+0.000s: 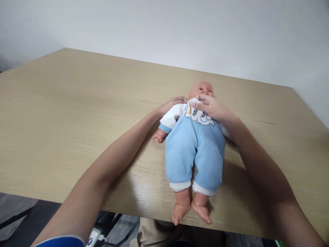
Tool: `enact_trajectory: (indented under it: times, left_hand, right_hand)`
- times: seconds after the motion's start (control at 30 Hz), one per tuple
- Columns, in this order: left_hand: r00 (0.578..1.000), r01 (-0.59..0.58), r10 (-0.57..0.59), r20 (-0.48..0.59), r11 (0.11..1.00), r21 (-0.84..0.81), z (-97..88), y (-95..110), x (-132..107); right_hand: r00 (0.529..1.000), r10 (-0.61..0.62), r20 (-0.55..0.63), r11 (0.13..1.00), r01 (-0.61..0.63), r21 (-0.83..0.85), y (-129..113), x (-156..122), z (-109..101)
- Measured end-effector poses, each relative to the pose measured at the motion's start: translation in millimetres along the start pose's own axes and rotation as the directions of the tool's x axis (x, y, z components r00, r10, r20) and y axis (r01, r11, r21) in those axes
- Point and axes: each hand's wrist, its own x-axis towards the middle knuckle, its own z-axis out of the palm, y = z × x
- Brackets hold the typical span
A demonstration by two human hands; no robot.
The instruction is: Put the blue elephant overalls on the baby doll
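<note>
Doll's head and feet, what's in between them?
The blue-and-white suit lies between the doll's head and feet, with the right hand over its upper part. The head camera's view shows it.

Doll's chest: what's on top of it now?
The right hand lies over the doll at its upper chest, partly covering the patch with eyes. The left hand is by its neck. Whatever the right hand covers cannot be seen.
</note>
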Motion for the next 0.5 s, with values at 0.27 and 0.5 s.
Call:
enact_trajectory:
  times: [0.27, 0.5]
  left_hand:
    - [0.989, 0.143, -0.147, 0.032, 0.986, 0.089, -7.8, 20.1, -10.8]
    - [0.996, -0.028, 0.064, -0.063, 0.888, 0.459, -12.6, 64.8, -24.9]
  right_hand:
    - [0.993, 0.022, -0.114, 0.732, -0.094, -0.675, -27.9, -18.6, -15.5]
    - [0.99, 0.097, -0.1, 0.702, -0.139, -0.698, -20.4, -14.3, -14.7]
